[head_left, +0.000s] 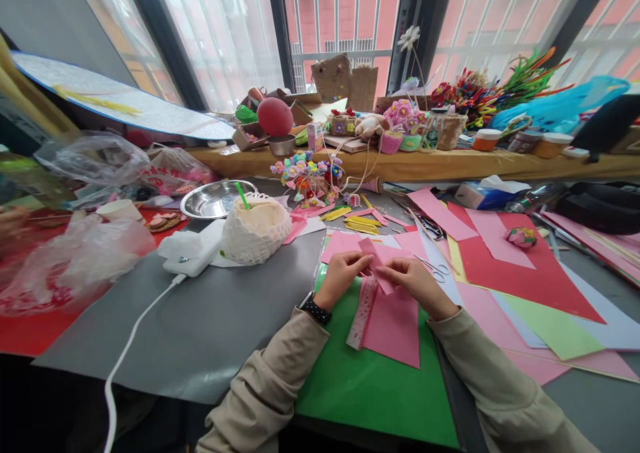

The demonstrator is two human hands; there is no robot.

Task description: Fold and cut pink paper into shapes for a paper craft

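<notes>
two bare hands meet over a green sheet [370,380] on a grey table [225,326]. the left hand [341,274] and the right hand [415,281] each pinch an end of a small pink paper strip [376,261], fingers closed on it, holding it just above the far edge of the green sheet. under the hands, a larger pink sheet [395,326] lies on the green sheet, with a patterned ruler [362,313] along its left side. small scissors [436,270] lie just right of the right hand. well left of the green sheet sits a white netted bundle [256,230], with a metal bowl [210,200] beyond it. to the right of the green sheet, red paper [525,273] is spread.
</notes>
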